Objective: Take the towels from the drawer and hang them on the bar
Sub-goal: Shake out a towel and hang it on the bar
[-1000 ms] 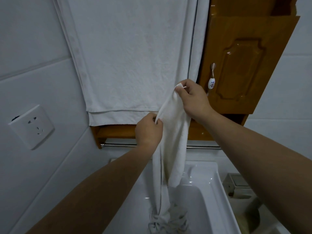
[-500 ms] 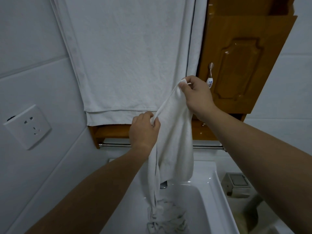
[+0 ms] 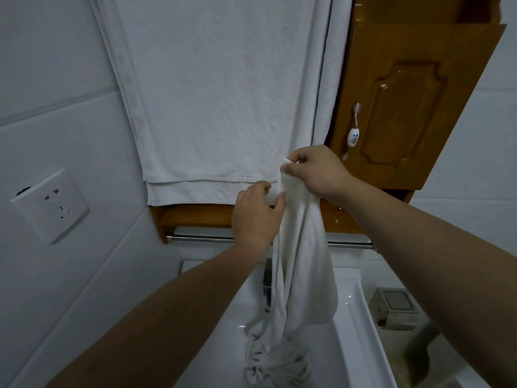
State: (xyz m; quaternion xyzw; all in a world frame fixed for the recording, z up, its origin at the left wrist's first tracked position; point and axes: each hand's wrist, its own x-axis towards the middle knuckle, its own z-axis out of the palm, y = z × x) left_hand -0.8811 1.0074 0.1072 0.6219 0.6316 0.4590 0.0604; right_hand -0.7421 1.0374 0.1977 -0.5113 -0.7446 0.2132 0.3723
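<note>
1. The right hand (image 3: 313, 170) pinches the top corner of the small white cloth towel (image 3: 302, 261), right of centre.
2. The towel hangs below this pinch; its end lies crumpled in the white ceramic sink (image 3: 361, 326), bottom centre.
3. The left hand (image 3: 256, 217) touches the towel's left edge with its thumb; whether it pinches I cannot tell.

Lower centre of frame: white washbasin (image 3: 361, 317). Crumpled lower end of a small white towel (image 3: 303, 264) lies in its bowl, just beside the faucet (image 3: 267, 287). Above it, a chrome bar (image 3: 201, 238) runs under a wooden shelf (image 3: 195, 217).
</note>
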